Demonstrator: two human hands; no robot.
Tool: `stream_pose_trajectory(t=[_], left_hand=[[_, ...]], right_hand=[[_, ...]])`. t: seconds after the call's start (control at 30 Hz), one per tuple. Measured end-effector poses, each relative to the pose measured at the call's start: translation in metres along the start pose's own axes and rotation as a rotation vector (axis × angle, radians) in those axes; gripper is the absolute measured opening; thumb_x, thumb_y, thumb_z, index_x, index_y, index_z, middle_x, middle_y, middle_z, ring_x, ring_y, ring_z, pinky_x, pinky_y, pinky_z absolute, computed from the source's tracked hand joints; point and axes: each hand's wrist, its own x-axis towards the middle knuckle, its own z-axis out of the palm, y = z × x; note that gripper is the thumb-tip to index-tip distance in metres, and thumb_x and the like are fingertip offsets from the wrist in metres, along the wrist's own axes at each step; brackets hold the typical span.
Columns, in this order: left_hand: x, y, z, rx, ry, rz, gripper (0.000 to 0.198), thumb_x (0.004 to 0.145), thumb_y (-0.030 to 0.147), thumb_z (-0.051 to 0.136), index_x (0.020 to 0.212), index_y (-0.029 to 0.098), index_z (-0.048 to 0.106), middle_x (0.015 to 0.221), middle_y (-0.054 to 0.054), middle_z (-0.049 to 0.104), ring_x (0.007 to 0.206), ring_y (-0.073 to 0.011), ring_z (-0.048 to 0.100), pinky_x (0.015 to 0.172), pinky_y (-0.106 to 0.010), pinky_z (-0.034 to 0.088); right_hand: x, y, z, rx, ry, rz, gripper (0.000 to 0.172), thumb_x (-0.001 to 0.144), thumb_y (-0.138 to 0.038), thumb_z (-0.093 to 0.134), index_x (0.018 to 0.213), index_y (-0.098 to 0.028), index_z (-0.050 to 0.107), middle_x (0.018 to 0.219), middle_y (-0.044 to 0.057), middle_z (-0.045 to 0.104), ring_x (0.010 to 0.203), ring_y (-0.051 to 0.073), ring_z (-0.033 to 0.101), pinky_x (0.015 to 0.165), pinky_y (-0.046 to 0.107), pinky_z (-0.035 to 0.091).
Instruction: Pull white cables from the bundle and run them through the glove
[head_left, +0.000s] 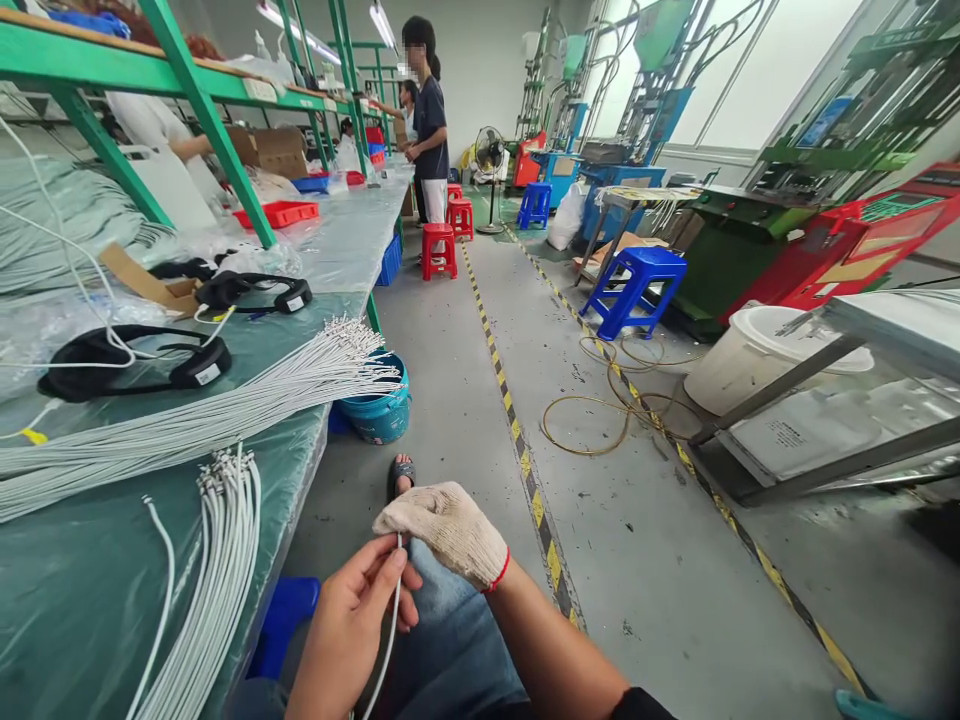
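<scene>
The grey floor [645, 560] spreads ahead and to my right, and my long workbench [67, 580], covered in green under clear plastic, runs along my left into the far end. At the right stands a red-and-green press-like machine [847, 250], with a metal-framed table [900, 315] nearer to me. A person [431, 125] in a dark shirt stands at the far part of the workbench. On the right a white tub [720, 365] sits beside the metal-framed table, and a blue plastic stool [637, 285] is farther off. The nearest red stool [439, 250] is at the far left of the aisle. A long bundle of white cables [225, 405] lies across my workbench, its ends reaching over a teal bucket [382, 420] at the edge; a smaller cable bundle [217, 570] lies nearer, one loose cable [171, 565] to its left. Beyond the long bundle are two black headband devices. My right hand [450, 530], in a pale knitted glove, is bent over my lap, its fingertips at the top of a single white cable [385, 655]; I cannot tell how firmly they close. My bare left hand [349, 600] pinches that cable just below, between thumb and fingers, and it hangs down toward me.
</scene>
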Motion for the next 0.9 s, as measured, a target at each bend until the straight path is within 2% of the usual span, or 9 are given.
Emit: stream_pose_trajectory(t=[0.17,0.27,0.37,0.5,0.57,0.67,0.77,0.83,0.9], left_hand=[[0.006,0.004,0.007,0.001,0.023,0.002,0.068,0.064,0.074,0.077,0.098,0.016,0.066,0.064,0.003,0.067,0.042,-0.0114,0.053,0.043,-0.026,0.043],[0.006,0.002,0.005,0.028,0.04,0.009,0.066,0.063,0.074,0.077,0.093,0.016,0.068,0.066,0.002,0.068,0.043,-0.0119,0.055,0.045,-0.026,0.045],[0.005,-0.001,0.001,0.116,0.041,0.055,0.055,0.069,0.07,0.073,0.084,0.018,0.07,0.065,0.002,0.068,0.045,-0.0119,0.057,0.052,-0.026,0.048],[0.006,-0.002,-0.004,0.232,-0.007,0.108,0.047,0.079,0.065,0.066,0.075,0.019,0.072,0.053,0.001,0.064,0.049,-0.0122,0.056,0.061,-0.025,0.049],[0.008,-0.004,-0.003,0.222,-0.023,0.116,0.046,0.082,0.063,0.063,0.079,0.018,0.072,0.056,0.001,0.066,0.05,-0.0125,0.056,0.06,-0.025,0.05],[0.005,-0.012,0.001,0.217,-0.069,0.112,0.049,0.09,0.059,0.052,0.102,0.015,0.07,0.075,-0.004,0.072,0.053,-0.0147,0.061,0.054,-0.028,0.052],[-0.004,-0.03,0.004,0.3,-0.027,0.12,0.045,0.095,0.048,0.045,0.114,0.013,0.067,0.081,-0.008,0.074,0.06,-0.0183,0.068,0.057,-0.031,0.056],[-0.011,-0.045,0.003,0.414,0.095,0.155,0.033,0.094,0.037,0.051,0.11,0.015,0.07,0.088,-0.011,0.076,0.076,-0.0235,0.072,0.073,-0.038,0.06],[-0.02,-0.06,-0.004,0.552,0.234,0.199,0.024,0.091,0.027,0.055,0.105,0.016,0.072,0.098,-0.015,0.076,0.095,-0.0301,0.071,0.089,-0.049,0.058]], right_hand=[[-0.002,-0.001,-0.003,-0.059,0.106,0.042,0.038,0.083,-0.052,0.071,0.07,-0.016,0.074,0.067,0.002,0.068,0.071,0.016,0.061,0.069,0.026,0.047],[-0.003,-0.004,-0.005,-0.093,0.09,0.045,0.039,0.083,-0.052,0.072,0.067,-0.017,0.071,0.066,0.002,0.067,0.068,0.015,0.058,0.065,0.026,0.044],[-0.004,-0.008,-0.007,-0.148,0.057,0.054,0.04,0.085,-0.051,0.07,0.066,-0.017,0.069,0.063,0.001,0.064,0.065,0.014,0.055,0.062,0.025,0.04],[-0.002,-0.01,-0.008,-0.15,-0.007,0.088,0.037,0.085,-0.042,0.068,0.059,-0.017,0.062,0.056,-0.001,0.057,0.059,0.012,0.048,0.057,0.025,0.035],[0.0,-0.008,-0.008,-0.098,-0.031,0.097,0.034,0.083,-0.041,0.068,0.06,-0.017,0.061,0.056,-0.001,0.057,0.059,0.012,0.048,0.057,0.024,0.035],[0.0,-0.001,-0.007,-0.091,-0.047,0.117,0.036,0.084,-0.046,0.068,0.064,-0.016,0.063,0.06,0.0,0.06,0.061,0.012,0.051,0.058,0.024,0.037],[-0.002,0.011,-0.013,-0.281,0.004,0.16,0.048,0.087,-0.06,0.061,0.072,-0.016,0.069,0.071,0.005,0.069,0.069,0.017,0.058,0.063,0.027,0.043],[0.0,0.024,-0.02,-0.516,0.092,0.176,0.055,0.089,-0.066,0.055,0.088,-0.016,0.077,0.092,0.011,0.077,0.087,0.024,0.068,0.075,0.031,0.05],[0.005,0.04,-0.029,-0.822,0.174,0.179,0.058,0.091,-0.066,0.05,0.106,-0.019,0.079,0.114,0.015,0.077,0.107,0.031,0.069,0.087,0.037,0.051]])
